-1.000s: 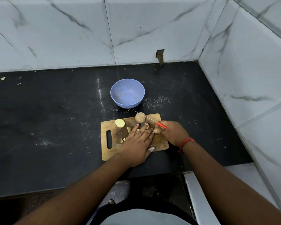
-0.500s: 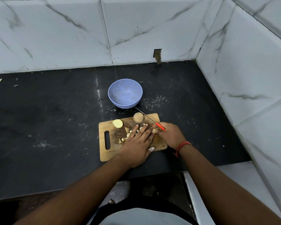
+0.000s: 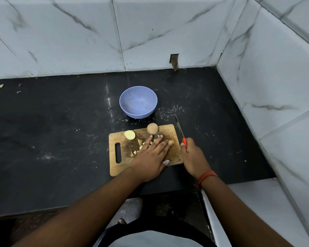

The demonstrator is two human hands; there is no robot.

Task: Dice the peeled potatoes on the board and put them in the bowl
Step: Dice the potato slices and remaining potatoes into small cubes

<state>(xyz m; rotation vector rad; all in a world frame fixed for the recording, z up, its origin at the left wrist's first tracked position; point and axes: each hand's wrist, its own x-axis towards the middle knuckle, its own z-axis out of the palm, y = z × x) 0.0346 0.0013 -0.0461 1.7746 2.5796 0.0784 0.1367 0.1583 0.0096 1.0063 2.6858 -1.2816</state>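
Note:
A wooden cutting board [image 3: 120, 168] lies on the black counter. On it sit a whole peeled potato [image 3: 152, 128], a potato half [image 3: 129, 135] and several cut pieces [image 3: 139, 142]. My left hand [image 3: 151, 155] lies flat over the cut pieces, fingers straight. My right hand [image 3: 192, 156] grips the red handle of a knife [image 3: 179, 128] just off the board's right edge, blade pointing away toward the wall. The blue bowl [image 3: 138, 102] stands behind the board and looks empty.
The black counter [image 3: 52, 131] extends far to the left, with small scraps [image 3: 0, 85] at its back left. Marble-tiled walls close the back and right sides. The counter's front edge runs below the board.
My right hand has drawn the knife to the right, off the potato pieces to beside the board's edge. My left hand stays flat on the pieces.

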